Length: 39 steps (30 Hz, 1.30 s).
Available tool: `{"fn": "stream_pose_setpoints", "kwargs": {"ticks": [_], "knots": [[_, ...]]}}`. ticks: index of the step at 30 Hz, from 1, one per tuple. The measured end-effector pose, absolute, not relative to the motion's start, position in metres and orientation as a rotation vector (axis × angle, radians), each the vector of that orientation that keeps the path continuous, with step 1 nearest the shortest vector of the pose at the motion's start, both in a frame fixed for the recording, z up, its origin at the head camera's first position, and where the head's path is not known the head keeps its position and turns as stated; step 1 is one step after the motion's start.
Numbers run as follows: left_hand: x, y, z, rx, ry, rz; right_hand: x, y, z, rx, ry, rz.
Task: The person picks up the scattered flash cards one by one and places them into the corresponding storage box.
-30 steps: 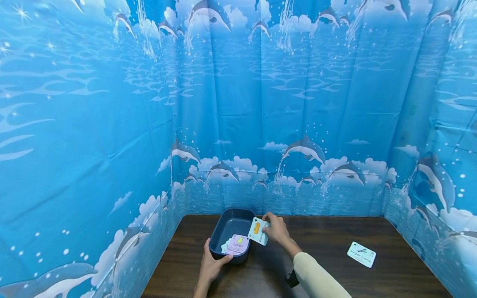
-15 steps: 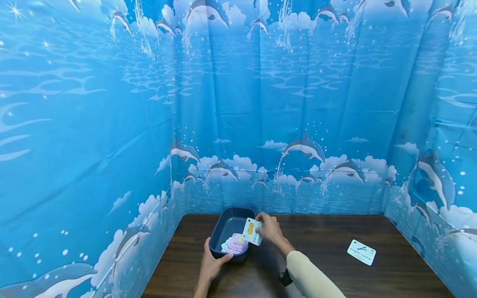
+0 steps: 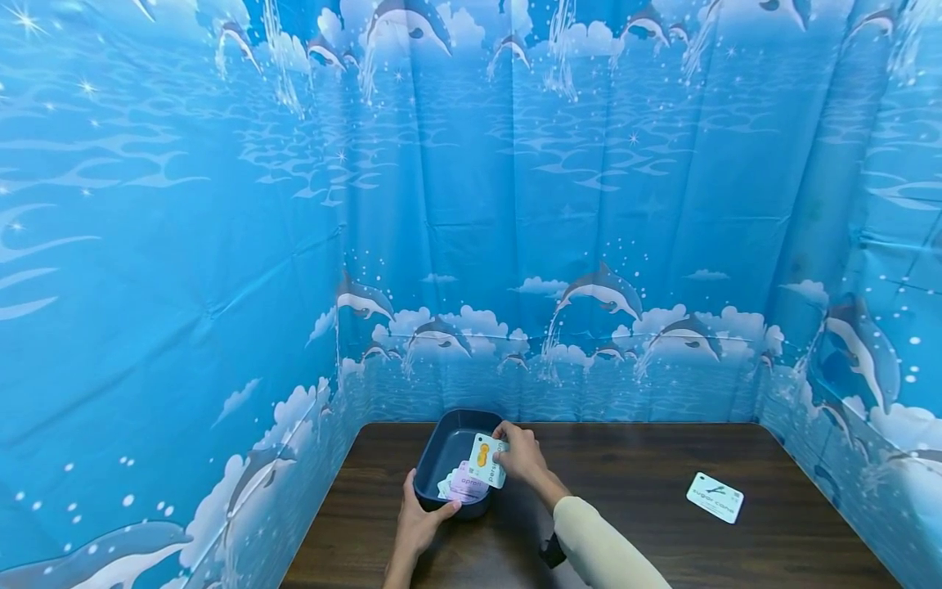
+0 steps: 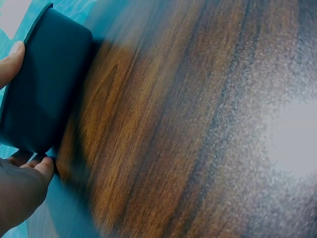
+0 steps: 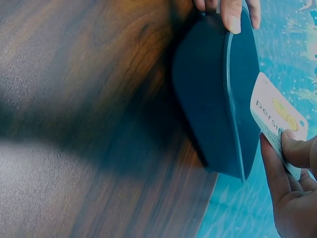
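A dark blue rectangular bin point(image 3: 436, 450) stands at the back left of the table. My left hand point(image 3: 419, 523) grips its near left corner; in the left wrist view the thumb point(image 4: 14, 62) lies at the rim and the fingers curl by the base. Between thumb and fingers, my right hand point(image 3: 524, 460) pinches a pale flash card point(image 3: 482, 460) with an orange persimmon picture, partly covered by the thumb. That card point(image 5: 272, 106) is tilted over the bin's right side. Inside the bin lie a pink "apron" card point(image 3: 465, 489) and other pale cards, partly hidden beneath it.
A "sugar cane" card point(image 3: 715, 497) lies flat on the right of the dark wooden table point(image 3: 625, 523). Blue dolphin-print curtains point(image 3: 589, 204) rise close behind the bin and along both sides.
My right hand has moved left with the persimmon card, from beside the bin's right edge to over the inside, where it now partly overlaps the apron card. The left hand keeps its grip.
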<state>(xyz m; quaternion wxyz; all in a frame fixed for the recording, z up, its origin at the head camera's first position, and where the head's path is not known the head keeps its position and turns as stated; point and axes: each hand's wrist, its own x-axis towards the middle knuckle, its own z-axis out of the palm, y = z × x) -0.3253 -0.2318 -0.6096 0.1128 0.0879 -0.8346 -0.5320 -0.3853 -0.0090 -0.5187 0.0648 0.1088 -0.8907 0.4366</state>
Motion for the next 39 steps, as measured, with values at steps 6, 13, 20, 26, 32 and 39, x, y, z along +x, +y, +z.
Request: {"fn": "stream_pose_setpoints", "kwargs": {"ticks": [6, 13, 20, 26, 32, 39], "knots": [[-0.326, -0.232, -0.609, 0.265, -2.460, -1.565, -0.383, -0.014, -0.521, 0.346, -2.689, 1.318], [-0.327, -0.232, -0.610, 0.281, -2.466, -1.580, -0.381, -0.022, -0.524, 0.373, -2.686, 1.338], [-0.327, -0.233, -0.610, 0.287, -2.468, -1.585, -0.379, -0.029, -0.527, 0.393, -2.694, 1.352], [-0.327, -0.233, -0.610, 0.294, -2.472, -1.582, -0.378, -0.032, -0.532, 0.393, -2.694, 1.385], [-0.325, -0.232, -0.610, 0.297, -2.479, -1.572, -0.377, -0.035, -0.537, 0.385, -2.674, 1.403], [-0.327, -0.233, -0.610, 0.298, -2.480, -1.577, -0.378, -0.041, -0.542, 0.352, -2.649, 1.429]]}}
